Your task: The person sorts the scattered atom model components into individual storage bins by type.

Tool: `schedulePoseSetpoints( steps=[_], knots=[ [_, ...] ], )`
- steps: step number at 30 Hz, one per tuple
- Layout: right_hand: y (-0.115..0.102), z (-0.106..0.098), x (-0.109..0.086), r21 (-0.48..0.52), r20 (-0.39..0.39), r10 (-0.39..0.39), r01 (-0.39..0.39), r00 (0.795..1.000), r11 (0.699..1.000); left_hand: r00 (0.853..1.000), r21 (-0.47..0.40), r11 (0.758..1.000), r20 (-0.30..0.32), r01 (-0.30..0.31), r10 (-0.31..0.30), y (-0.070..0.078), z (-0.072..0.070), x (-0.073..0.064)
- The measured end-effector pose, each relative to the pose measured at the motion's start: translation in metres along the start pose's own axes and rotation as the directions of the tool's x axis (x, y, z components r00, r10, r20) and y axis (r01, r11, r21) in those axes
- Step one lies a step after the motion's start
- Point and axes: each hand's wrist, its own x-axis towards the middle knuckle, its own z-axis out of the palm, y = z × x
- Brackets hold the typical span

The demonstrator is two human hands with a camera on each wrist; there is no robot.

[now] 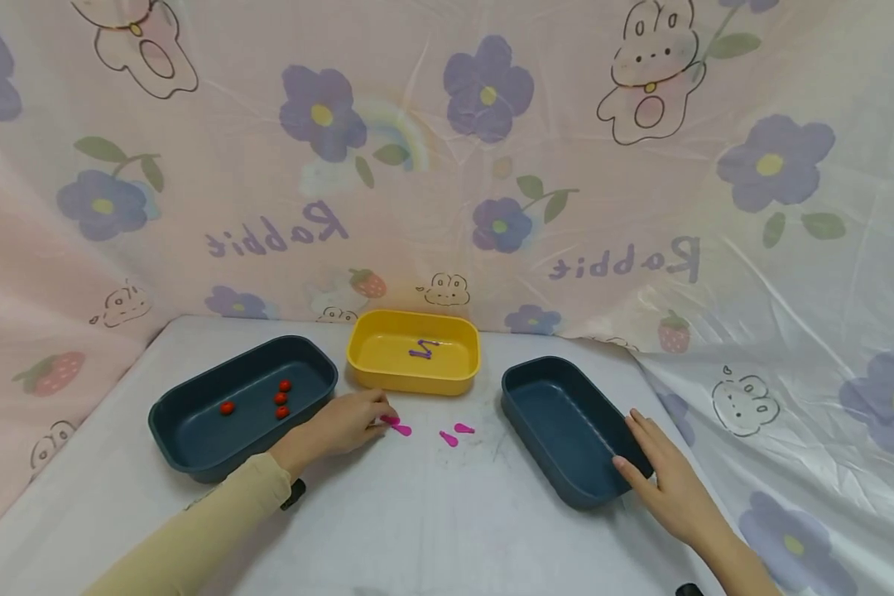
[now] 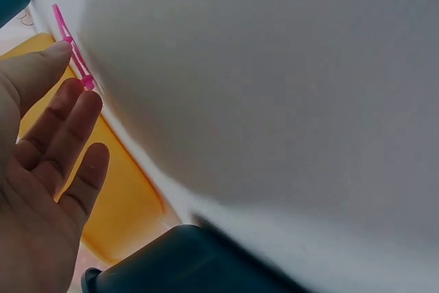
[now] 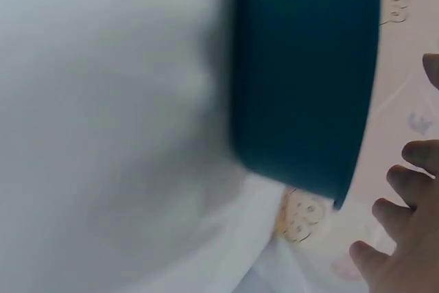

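My left hand (image 1: pixel 348 422) reaches over the white table at two small pink pieces, each with a rounded end and thin neck. Its fingertips are at the nearer pink piece (image 1: pixel 390 420); another pink piece (image 1: pixel 403 430) lies just beside it. In the left wrist view a gap shows between the thumb (image 2: pixel 51 63) and the bent fingers, with pink plastic (image 2: pixel 77 56) alongside. At the right, my right hand (image 1: pixel 663 480) is at the side of a dark blue tray (image 1: pixel 577 488), thumb over its rim. Its fingers are spread in the right wrist view; contact is unclear.
Two more pink pieces (image 1: pixel 449 439) lie mid-table. A yellow tray (image 1: pixel 417 383) at the back contains purple strips (image 1: pixel 421 353). Another dark blue tray (image 1: pixel 194 459) on the left holds several small red balls (image 1: pixel 281 399). Behind hangs a patterned cloth (image 1: pixel 417 199).
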Motion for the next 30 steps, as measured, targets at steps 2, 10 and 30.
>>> schedulePoseSetpoints(
  steps=[2,10,30],
  knots=[
    [0.007,0.000,-0.005,-0.003,0.020,0.008,-0.008,1.000,1.000,1.000,-0.019,1.000,0.007,0.014,-0.014,0.000,0.000,0.000],
    [0.023,0.002,-0.020,-0.049,0.064,0.010,-0.007,0.998,0.999,0.999,-0.042,0.998,0.008,0.046,-0.045,-0.003,0.002,0.002],
    [0.030,0.012,-0.029,-0.132,0.034,-0.028,0.032,0.999,0.991,0.999,-0.067,0.998,-0.038,-0.011,0.009,-0.009,0.006,0.001]
  ],
)
